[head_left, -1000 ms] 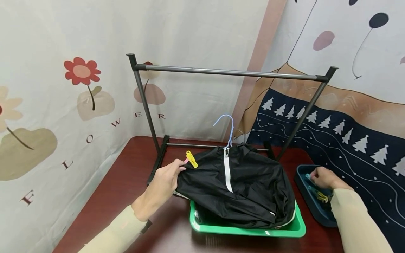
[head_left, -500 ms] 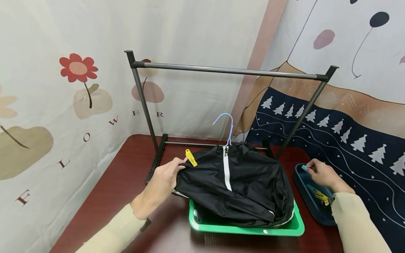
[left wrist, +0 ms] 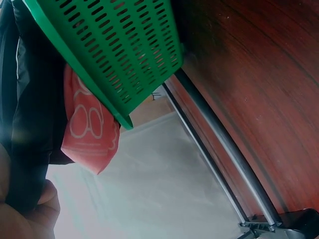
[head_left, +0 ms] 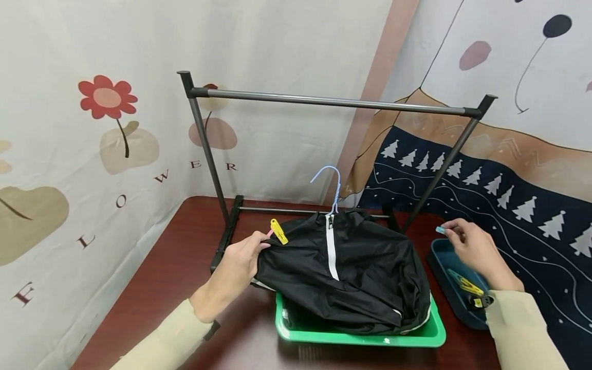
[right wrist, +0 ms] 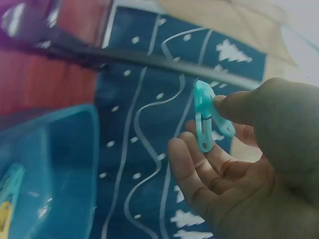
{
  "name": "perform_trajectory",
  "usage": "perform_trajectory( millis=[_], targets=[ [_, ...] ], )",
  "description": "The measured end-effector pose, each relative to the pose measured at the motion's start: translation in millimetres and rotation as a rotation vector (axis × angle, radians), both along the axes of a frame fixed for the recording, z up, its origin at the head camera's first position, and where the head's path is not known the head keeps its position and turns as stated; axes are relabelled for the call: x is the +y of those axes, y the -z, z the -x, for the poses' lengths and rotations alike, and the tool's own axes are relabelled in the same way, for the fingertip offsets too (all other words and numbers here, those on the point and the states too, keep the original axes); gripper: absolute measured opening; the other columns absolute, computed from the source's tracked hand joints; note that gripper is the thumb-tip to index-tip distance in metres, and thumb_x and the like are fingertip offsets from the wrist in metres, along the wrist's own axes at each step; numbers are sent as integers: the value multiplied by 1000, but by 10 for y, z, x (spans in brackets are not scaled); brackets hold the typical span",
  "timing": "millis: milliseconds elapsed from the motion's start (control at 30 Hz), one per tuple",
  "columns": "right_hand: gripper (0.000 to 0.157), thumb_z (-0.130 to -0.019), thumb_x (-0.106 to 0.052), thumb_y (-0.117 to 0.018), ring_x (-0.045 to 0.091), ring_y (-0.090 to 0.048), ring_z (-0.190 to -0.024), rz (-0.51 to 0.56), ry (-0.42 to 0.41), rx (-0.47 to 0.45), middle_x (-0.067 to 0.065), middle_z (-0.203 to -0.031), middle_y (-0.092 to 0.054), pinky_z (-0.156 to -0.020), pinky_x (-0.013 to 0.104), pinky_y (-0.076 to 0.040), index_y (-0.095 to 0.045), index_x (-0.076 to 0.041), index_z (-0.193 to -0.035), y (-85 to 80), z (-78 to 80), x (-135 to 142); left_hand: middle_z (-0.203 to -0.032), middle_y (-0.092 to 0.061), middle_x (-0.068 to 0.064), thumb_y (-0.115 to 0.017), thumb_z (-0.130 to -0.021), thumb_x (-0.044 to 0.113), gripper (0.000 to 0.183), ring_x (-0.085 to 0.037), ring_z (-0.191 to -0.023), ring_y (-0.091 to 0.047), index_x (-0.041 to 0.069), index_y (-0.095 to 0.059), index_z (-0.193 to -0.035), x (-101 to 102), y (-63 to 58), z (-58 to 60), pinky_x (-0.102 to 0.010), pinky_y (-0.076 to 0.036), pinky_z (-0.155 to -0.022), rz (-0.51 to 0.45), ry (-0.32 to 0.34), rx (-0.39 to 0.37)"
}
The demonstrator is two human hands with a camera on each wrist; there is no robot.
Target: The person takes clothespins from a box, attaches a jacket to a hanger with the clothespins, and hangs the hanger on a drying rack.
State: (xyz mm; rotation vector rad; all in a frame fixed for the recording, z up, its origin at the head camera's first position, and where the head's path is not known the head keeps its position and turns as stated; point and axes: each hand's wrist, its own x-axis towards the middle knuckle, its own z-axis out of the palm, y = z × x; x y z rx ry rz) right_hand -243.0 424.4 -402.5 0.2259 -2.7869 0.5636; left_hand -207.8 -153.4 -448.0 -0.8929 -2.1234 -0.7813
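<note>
A black zip-up jacket (head_left: 296, 272) with a white zip strip lies over a green basket (head_left: 361, 338), and a light-blue hanger (head_left: 336, 190) pokes up from its collar. My left hand (head_left: 238, 264) pinches the jacket's left shoulder; the left wrist view shows its fingers and thumb around the dark cloth. Right beside those fingertips, a yellow clothespin (head_left: 279, 232) with a pink part sits on the shoulder. My right hand (head_left: 478, 252) holds a turquoise clothespin (right wrist: 203, 114) between thumb and fingers, above the far end of a blue tray (head_left: 437, 257).
A grey metal clothes rack (head_left: 324, 100) stands behind the basket on the red-brown table (head_left: 152, 298). More clothespins (head_left: 467, 283), yellow and turquoise, lie in the tray. Pink printed cloth (left wrist: 89, 124) hangs past the basket's rim in the left wrist view.
My right hand has come up out of the blue tray with the turquoise clothespin, moving slightly away from me. The left hand keeps its pinch on the jacket's shoulder.
</note>
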Motion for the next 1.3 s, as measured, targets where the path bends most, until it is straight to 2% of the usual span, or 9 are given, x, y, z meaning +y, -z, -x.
perform_trajectory(
  millis=[167, 300, 400, 500, 633, 767, 967, 1300],
  targets=[
    [19, -117, -12, -70, 2, -55, -84, 9, -14, 120, 21, -114, -75, -67, 25, -47, -79, -3, -131, -135, -103, -208, -110, -85, -15, -79, -100, -17, 27, -23, -103, -89, -1, -66, -117, 7, 0, -14, -31, -71, -87, 2, -6, 11],
    [21, -114, -12, -77, -8, -55, -88, 47, -32, 192, 24, -121, -75, -70, 12, -49, -79, -6, -134, -252, -194, -409, -110, -84, -14, -78, -101, -17, 25, -23, -103, -89, 0, -67, -116, 9, 11, -22, -31, -70, -87, 0, -9, 15],
    [27, -109, -7, -83, -22, -54, -88, 101, -58, 244, 24, -118, -79, -74, 0, -47, -78, -5, -135, -329, -235, -548, -111, -84, -14, -77, -101, -18, 25, -23, -103, -89, -1, -67, -117, 9, 20, -20, -30, -70, -88, -2, -4, 7],
    [35, -102, -1, -88, -27, -57, -86, 157, -98, 289, 22, -110, -83, -79, -5, -48, -78, -4, -135, -385, -266, -680, -110, -85, -14, -76, -101, -19, 26, -23, -103, -89, -1, -67, -117, 5, 26, -19, -29, -70, -89, -6, -4, 6],
    [41, -96, 5, -92, -24, -62, -83, 197, -153, 338, 17, -102, -84, -79, -3, -51, -79, -5, -134, -439, -302, -833, -110, -85, -14, -77, -101, -19, 27, -23, -102, -89, -1, -66, -117, 0, 27, -14, -29, -70, -87, -4, -5, 13],
    [42, -93, 5, -94, -19, -64, -80, 194, -184, 375, 11, -98, -83, -76, 0, -51, -81, -8, -131, -499, -330, -960, -112, -85, -15, -77, -100, -19, 27, -23, -102, -89, 0, -66, -117, -3, 23, -7, -30, -70, -87, -2, -10, 19],
    [41, -92, 3, -96, -19, -65, -84, 180, -221, 389, 11, -103, -87, -70, 6, -51, -84, -9, -129, -557, -343, -1111, -111, -85, -14, -77, -99, -20, 28, -22, -102, -89, -1, -67, -118, -6, 13, -6, -29, -70, -88, -7, -13, 27],
    [42, -86, 8, -98, -11, -69, -84, 182, -291, 434, 8, -104, -89, -77, 3, -52, -86, -8, -122, -523, -274, -1231, -112, -85, -15, -77, -99, -21, 29, -22, -102, -89, -1, -67, -118, -4, -11, -20, -29, -70, -88, 0, -10, 26]
  ],
)
